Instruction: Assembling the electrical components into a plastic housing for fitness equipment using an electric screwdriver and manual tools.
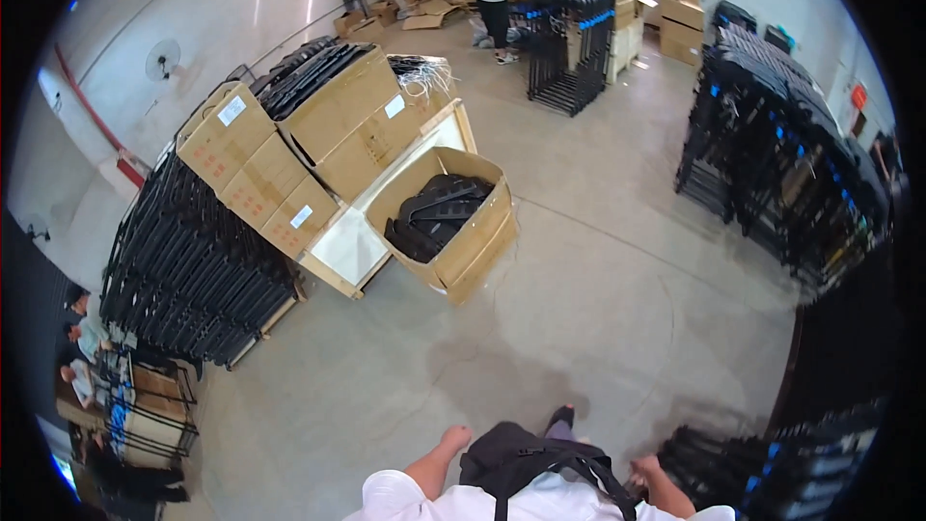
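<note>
Evidently, the row of black tubular frames lies just right of the right hand, the nearer one, and runs away rightward; contact is unclear. Across the black strapped bag hangs the left hand. I cannot tell either hand's finger spread.

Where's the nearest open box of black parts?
In the head view, the open box sits just left of centre, ahead of the left hand, beside the white panel and to the right of the bigger box.
</note>
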{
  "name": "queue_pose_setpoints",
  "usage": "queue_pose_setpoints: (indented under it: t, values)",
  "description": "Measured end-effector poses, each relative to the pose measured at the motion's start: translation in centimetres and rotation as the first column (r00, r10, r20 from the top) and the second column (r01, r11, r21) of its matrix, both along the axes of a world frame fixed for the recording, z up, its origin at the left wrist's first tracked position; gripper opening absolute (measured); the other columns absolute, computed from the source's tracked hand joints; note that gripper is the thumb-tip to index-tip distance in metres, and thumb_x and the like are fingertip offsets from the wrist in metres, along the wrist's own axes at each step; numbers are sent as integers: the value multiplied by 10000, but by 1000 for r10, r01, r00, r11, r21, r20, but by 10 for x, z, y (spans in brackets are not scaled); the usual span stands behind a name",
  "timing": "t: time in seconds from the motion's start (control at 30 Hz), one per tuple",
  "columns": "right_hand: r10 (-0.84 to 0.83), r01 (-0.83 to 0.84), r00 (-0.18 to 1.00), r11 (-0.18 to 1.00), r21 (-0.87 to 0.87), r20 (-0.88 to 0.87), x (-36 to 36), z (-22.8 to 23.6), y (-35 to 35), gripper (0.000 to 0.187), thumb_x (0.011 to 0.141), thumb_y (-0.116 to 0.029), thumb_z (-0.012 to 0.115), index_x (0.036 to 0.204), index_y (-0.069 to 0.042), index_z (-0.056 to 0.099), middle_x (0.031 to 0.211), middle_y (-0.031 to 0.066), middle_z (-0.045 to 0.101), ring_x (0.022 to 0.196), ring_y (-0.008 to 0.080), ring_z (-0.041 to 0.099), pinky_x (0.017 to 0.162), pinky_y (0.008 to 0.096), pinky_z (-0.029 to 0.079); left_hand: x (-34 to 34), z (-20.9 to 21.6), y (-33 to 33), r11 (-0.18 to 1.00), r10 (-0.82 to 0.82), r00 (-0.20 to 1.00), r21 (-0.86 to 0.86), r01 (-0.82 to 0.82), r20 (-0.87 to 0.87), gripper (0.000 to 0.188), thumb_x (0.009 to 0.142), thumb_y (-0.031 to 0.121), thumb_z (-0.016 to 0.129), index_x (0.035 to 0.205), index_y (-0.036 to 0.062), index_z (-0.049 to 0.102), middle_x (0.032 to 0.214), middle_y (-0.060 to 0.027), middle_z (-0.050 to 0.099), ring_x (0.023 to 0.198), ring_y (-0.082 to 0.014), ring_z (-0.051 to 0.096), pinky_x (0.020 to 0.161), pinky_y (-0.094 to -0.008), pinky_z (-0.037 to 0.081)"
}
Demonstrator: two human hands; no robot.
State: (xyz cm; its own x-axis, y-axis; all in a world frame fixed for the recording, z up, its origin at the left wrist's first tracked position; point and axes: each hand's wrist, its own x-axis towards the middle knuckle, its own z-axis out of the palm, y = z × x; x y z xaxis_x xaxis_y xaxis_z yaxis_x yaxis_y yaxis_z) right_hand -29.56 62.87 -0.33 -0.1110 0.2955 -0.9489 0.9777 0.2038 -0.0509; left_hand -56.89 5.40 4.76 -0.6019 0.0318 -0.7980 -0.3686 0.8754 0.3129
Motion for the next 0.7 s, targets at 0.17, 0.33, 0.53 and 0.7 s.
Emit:
queue_pose_setpoints:
  t: [0.17, 0.33, 0.53, 0.7]
  values:
    - [-165, 255, 759, 965, 54, -630, -313, 85, 170, 239, 953, -232, 656, 976, -3, 717, 854, 87, 730, 676, 178, 672, 579, 315, 511, -144, -2, 155, 853, 453, 891, 275, -444, 33, 506, 932, 431, 555, 1168, 46, 782, 1191, -238, 751, 1128, -419, 718, 988, -496, 550]
    - [-108, 286, 576, 955, 76, -810, -552, 162, 224, 262, 984, -257, 660, 1047, -11, 723, 878, 72, 740, 675, 145, 660, 577, 295, 495, -260, -83, 218, 952, 184, 983, 248, -178, 0, 536, 951, 471, 547, 1177, 40, 771, 1276, -244, 721, 1196, -423, 688, 1014, -492, 539]
    - [-40, 87, 913, 992, 97, -407, -579, 88, 268, 247, 906, -288, 703, 848, -56, 763, 726, 68, 731, 640, 167, 679, 613, 329, 559, -524, -82, 287, 695, -712, 686, 8, 719, 152, 492, 1000, 386, 499, 1260, 48, 747, 1392, -160, 686, 1301, -400, 635, 1098, -486, 502]
    - [787, -232, 243, 615, 754, -567, -692, 97, 327, 274, 1018, -309, 638, 991, -81, 786, 888, 134, 768, 861, 258, 743, 693, 436, 589, -798, 12, 414, 971, 83, 962, 238, -20, -260, 567, 1006, 493, 505, 1250, 29, 720, 1255, -263, 717, 1201, -449, 671, 1028, -514, 523]
